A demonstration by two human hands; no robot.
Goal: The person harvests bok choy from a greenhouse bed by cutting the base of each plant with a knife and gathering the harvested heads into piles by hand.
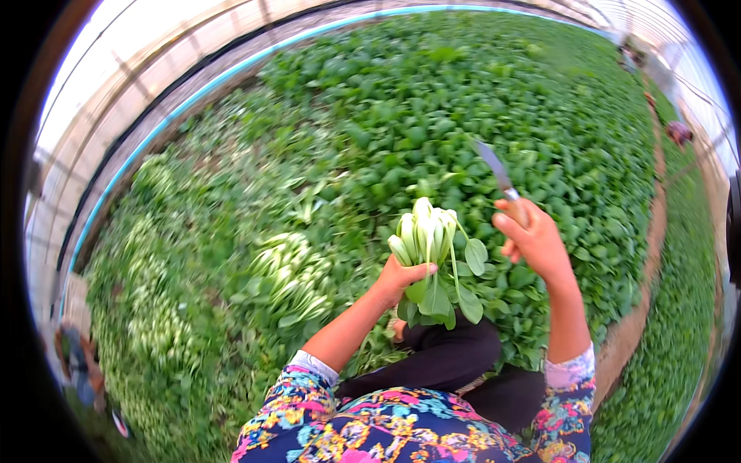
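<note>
My left hand (403,278) grips a bunch of leafy greens (425,228), likely bok choy, with the pale stem ends up and the leaves drooping below. A few loose leaves (476,256) hang off its right side. In my right hand (535,237) is a knife (496,165) with a wooden handle, its blade pointing up and away to the left, apart from the bunch. Left of my left forearm, a pile of cut greens (292,272) lies on the bed with pale stems showing.
Uncut green plants (463,104) grow densely ahead and to the right. More cut greens (159,318) lie farther left. A bare soil path (628,341) runs along my right. A blue pipe or strip (173,116) borders the bed. Other people (678,134) are at the far right and lower left.
</note>
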